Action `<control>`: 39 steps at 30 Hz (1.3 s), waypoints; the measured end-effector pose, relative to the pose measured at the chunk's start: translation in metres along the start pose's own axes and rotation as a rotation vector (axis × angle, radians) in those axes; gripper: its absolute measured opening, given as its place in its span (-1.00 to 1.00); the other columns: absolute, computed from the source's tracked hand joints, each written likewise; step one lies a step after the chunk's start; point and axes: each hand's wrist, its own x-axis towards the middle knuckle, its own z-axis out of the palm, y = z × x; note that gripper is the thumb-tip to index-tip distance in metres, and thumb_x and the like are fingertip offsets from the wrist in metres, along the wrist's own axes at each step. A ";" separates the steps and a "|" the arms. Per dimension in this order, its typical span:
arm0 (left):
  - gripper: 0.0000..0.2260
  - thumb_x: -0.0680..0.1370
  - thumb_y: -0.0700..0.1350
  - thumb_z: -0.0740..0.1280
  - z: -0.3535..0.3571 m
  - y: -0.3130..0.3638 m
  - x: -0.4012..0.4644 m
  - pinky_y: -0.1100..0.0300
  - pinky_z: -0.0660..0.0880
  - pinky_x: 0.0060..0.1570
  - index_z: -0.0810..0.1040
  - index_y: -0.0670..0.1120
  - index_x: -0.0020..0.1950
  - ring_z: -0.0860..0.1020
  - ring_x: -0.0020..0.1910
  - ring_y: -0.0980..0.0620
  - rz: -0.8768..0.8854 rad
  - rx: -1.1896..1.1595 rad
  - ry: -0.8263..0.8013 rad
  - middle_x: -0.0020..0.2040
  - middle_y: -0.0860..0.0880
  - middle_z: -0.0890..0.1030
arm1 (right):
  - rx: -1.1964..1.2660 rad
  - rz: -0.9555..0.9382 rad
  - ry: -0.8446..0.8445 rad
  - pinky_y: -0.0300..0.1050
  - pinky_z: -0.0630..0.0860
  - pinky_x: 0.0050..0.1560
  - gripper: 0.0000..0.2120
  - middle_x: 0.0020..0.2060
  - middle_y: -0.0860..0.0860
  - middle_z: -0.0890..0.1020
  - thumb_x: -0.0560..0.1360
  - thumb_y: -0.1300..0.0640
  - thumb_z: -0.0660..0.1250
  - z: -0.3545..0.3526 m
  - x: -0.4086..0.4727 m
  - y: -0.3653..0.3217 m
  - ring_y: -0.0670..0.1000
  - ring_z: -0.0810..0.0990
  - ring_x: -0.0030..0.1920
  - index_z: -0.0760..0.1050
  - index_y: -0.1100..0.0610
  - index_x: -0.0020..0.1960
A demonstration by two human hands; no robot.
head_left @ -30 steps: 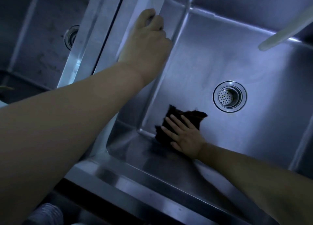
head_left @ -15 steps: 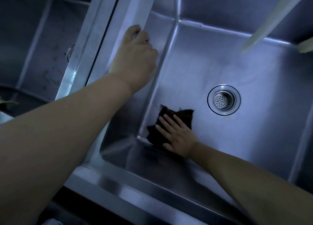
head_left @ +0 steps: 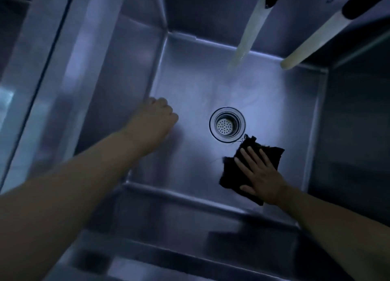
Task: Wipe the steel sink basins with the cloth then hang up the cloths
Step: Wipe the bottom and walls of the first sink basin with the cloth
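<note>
The steel sink basin [head_left: 190, 73] fills the head view, seen from straight above, its round drain strainer [head_left: 227, 124] near the middle of the floor. At about four o'clock from the drain, just beside its rim, a dark cloth [head_left: 230, 175] lies flat on the basin floor. The right hand [head_left: 260, 178] presses down on it with straight fingers [head_left: 247, 156] slightly spread, pointing toward eleven o'clock, the thumb lying out over the cloth's near edge. The left hand [head_left: 154, 120] sits at nine o'clock from the drain, well apart from the cloth, by the foot of the basin's left wall; its fingers look curled under, and I cannot tell whether they hold or touch anything. At one o'clock, two pale tubes [head_left: 249, 29] hang over the far edge of the basin, their upper ends dark
</note>
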 end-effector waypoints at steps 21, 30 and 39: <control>-0.06 0.47 -0.15 0.38 0.079 0.083 0.060 -0.31 0.03 0.39 -0.33 -0.09 0.51 -0.22 0.48 -0.34 -0.303 -0.296 -0.431 0.51 -0.24 -0.31 | 0.226 0.533 0.285 0.19 0.05 0.44 -0.51 0.11 0.13 0.56 0.51 -0.14 0.12 -0.008 0.100 -0.029 0.19 0.41 0.21 0.53 0.18 0.20; -0.01 0.45 -0.12 0.42 0.086 0.080 0.062 -0.30 0.02 0.39 -0.34 -0.07 0.50 -0.23 0.47 -0.34 -0.288 -0.291 -0.431 0.50 -0.24 -0.32 | 0.208 0.542 0.142 0.08 -0.13 0.46 -0.59 -0.06 -0.01 0.57 0.56 -0.05 0.00 -0.020 0.145 -0.024 0.06 0.45 0.07 0.58 0.08 -0.14; -0.13 0.46 -0.14 0.32 0.081 0.088 0.076 -0.41 -0.11 0.35 -0.27 -0.11 0.52 -0.27 0.50 -0.19 -0.109 -0.147 -0.243 0.52 -0.17 -0.32 | 0.176 0.272 0.064 0.08 -0.15 0.47 -0.65 -0.17 0.02 0.56 0.59 -0.06 0.09 -0.024 0.130 0.002 0.11 0.49 0.05 0.60 0.08 -0.08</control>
